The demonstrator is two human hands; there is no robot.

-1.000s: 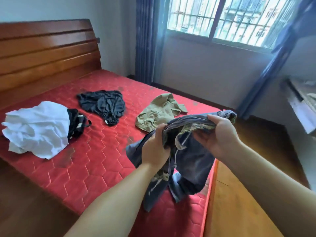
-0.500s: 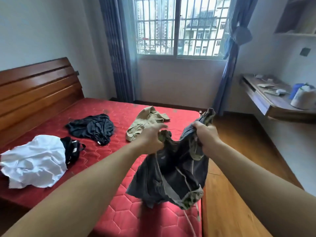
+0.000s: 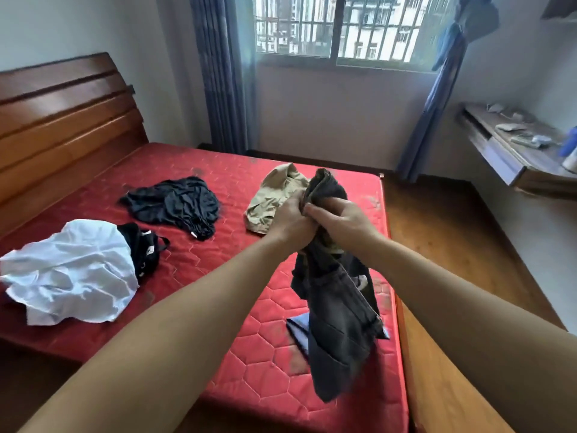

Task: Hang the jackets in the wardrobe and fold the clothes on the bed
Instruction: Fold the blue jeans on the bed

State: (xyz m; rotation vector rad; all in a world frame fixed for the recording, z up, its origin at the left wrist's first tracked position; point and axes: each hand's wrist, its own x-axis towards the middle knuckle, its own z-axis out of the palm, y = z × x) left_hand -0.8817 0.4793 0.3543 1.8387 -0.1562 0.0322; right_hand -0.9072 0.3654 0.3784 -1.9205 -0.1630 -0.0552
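Observation:
A dark grey denim garment [image 3: 338,332] hangs above the bed's right side, bunched at its top. My left hand [image 3: 288,221] and my right hand [image 3: 342,218] grip that bunched top side by side, touching each other. On the red mattress [image 3: 218,276] lie a khaki garment [image 3: 274,195] just behind my hands, a black garment [image 3: 178,203] in the middle, a white shirt [image 3: 70,271] at the left and a small black piece [image 3: 143,248] against it. A blue cloth [image 3: 298,331] peeks out under the hanging denim.
The wooden headboard [image 3: 62,120] stands at the left. The bed's wooden side rail [image 3: 437,370] and wooden floor [image 3: 452,229] run along the right. A wall-mounted desk [image 3: 512,151] with small items sits at the far right. A barred window [image 3: 337,26] with blue curtains faces me.
My hands have come together, gathering the denim's top into one bunch; before, they held it apart. The garment now hangs longer and straighter. The view has tilted up.

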